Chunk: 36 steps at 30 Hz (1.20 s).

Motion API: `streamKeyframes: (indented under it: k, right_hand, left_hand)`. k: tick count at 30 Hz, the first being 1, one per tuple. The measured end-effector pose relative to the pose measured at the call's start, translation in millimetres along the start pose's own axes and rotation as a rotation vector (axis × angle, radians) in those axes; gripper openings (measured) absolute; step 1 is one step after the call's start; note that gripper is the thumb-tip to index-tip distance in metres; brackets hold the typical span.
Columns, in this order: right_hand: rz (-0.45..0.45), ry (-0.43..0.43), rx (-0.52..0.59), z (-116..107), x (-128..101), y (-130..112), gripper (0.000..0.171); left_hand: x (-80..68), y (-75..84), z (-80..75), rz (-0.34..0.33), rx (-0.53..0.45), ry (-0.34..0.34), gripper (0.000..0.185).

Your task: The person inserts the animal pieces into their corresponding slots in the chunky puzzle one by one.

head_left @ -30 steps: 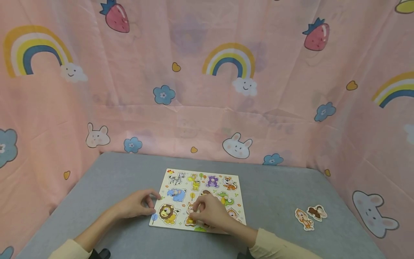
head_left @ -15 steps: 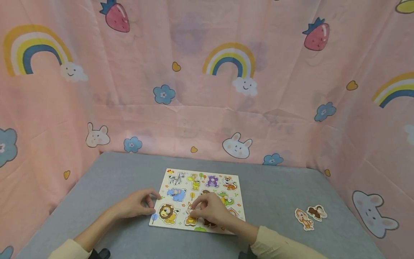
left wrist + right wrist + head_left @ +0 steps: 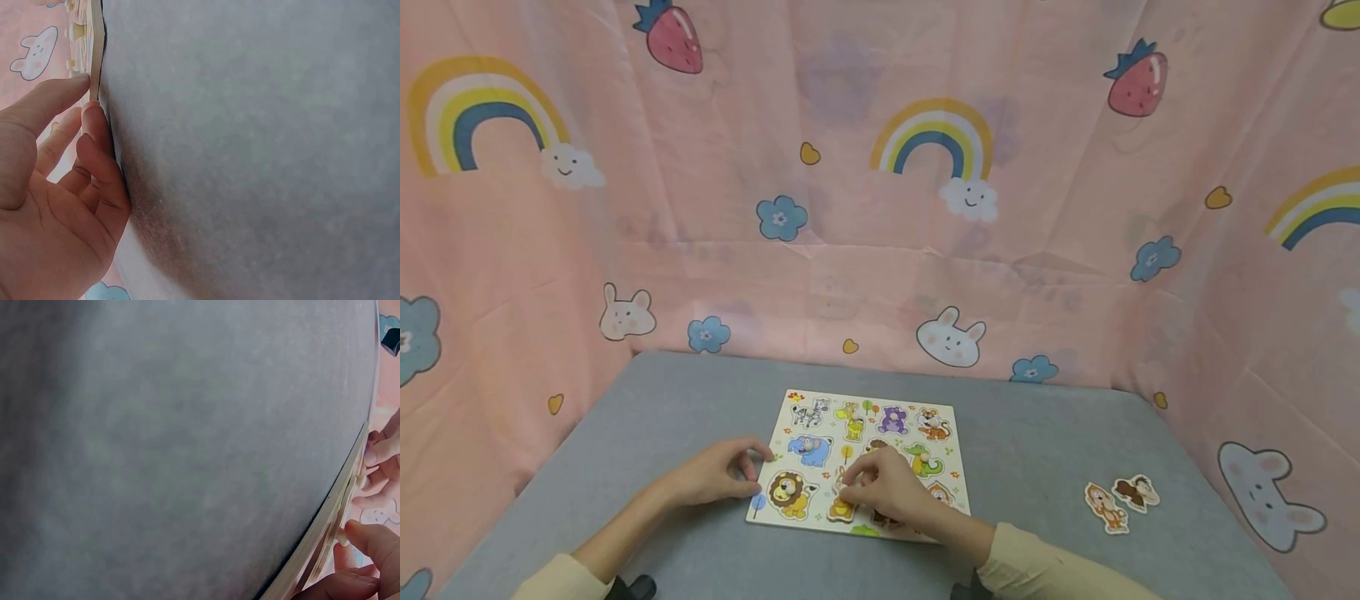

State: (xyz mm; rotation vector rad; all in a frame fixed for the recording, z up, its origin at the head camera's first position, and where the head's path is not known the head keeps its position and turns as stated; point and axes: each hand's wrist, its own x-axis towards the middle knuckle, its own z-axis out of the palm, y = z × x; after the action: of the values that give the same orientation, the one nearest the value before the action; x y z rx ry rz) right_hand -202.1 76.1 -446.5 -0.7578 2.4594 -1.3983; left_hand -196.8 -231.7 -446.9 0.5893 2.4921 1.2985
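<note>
A wooden animal peg puzzle board (image 3: 816, 477) lies on the grey table, with animal pieces in its face. My left hand (image 3: 715, 473) holds the board's left edge with thumb and index finger; the left wrist view shows both fingertips at the wooden edge (image 3: 96, 50). My right hand (image 3: 891, 487) pinches the small knob (image 3: 342, 536) of a kangaroo piece (image 3: 841, 507) in the bottom row. In the right wrist view that piece's near edge looks slightly raised from the board. The right hand partly hides the pieces behind and beneath it.
Two loose pieces, a monkey-like one (image 3: 1106, 508) and a brown-and-white animal (image 3: 1135, 493), lie close together on the table's right. A pink printed curtain (image 3: 850, 275) encloses the back and sides of the table (image 3: 1022, 467).
My right hand shifts very slightly over the kangaroo piece while keeping its pinch. The left hand, board and loose pieces stay in place.
</note>
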Motion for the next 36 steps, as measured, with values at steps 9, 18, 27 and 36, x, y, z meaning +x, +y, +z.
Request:
streamKeyframes:
  k: [9,18,27,36]
  right_hand:
    - [0.013,-0.008,-0.053,-1.2,1.7,0.0,0.008]
    - [0.001,-0.031,-0.077,-0.9,2.6,0.1,0.010]
    - [0.009,-0.039,-0.109,-0.2,4.4,-0.6,0.011]
    - [0.011,-0.066,-0.046,-8.9,3.9,1.6,0.009]
  left_hand:
    - [-0.4,2.1,0.1,0.000,0.015,0.002,0.038]
    - [-0.2,1.8,0.1,-0.009,0.034,0.006,0.038]
    - [-2.0,4.0,0.1,-0.013,0.015,0.009,0.038]
    - [-0.7,3.4,-1.0,-0.017,0.025,0.005,0.037]
